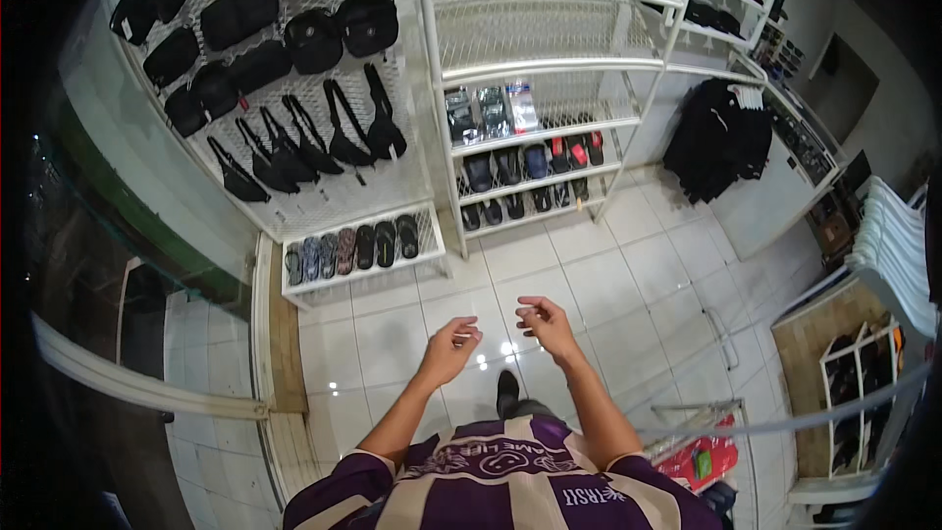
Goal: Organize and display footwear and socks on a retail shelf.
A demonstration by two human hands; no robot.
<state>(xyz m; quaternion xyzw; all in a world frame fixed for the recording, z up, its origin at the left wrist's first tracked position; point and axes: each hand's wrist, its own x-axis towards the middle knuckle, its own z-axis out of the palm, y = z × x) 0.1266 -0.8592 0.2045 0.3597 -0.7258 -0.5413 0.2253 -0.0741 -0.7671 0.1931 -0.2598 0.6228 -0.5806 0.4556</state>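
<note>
My left hand (451, 345) and my right hand (546, 324) are raised in front of my chest over the white tiled floor (628, 285), a short gap between them. Both hands are loosely curled with fingers apart, and I see nothing held in either. Straight ahead stands a white wire shelf rack (535, 69) with dark shoes (530, 165) on its lower shelves. A low white rack of sandals (353, 248) sits on the floor to the left of it. My dark shoe (507, 393) shows below my hands.
A wire wall grid holds several black bags and waist packs (265, 49) at upper left. Black clothes (721, 137) hang at the right by a counter. A stack of white chairs (898, 245), a wooden shoe shelf (854, 383) and a red item (702, 459) stand at right. A glass front (128, 265) runs along the left.
</note>
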